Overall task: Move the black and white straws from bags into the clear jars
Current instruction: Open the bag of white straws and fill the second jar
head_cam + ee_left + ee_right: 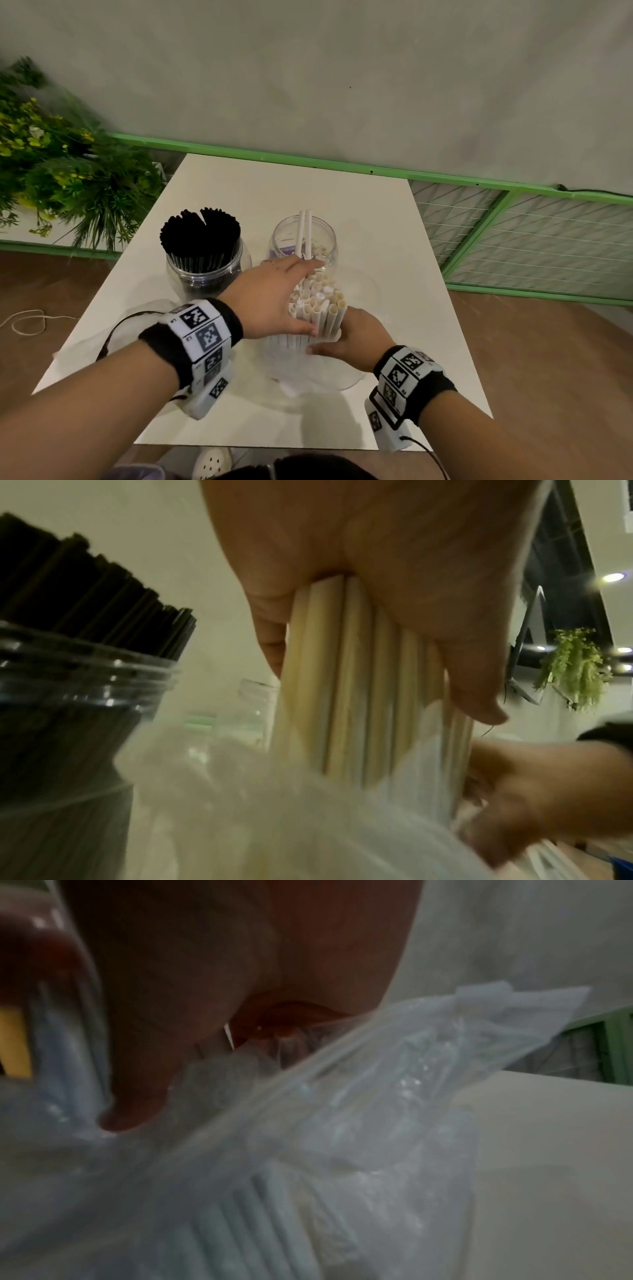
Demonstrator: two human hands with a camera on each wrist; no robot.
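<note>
On the left of the counter (376, 212), the jar of black straws (202, 240) is standing full, so that half looks done. My left hand (270, 301) is curling around the bundle of white straws (317, 301), which is standing in its plastic bag (308, 373). Behind it, the second jar (303, 240) is holding only 2 white straws. My right hand (356, 335) is gripping the bag low down, so most white straws remain.

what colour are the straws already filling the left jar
Black straws; clearest in the head view.
</note>
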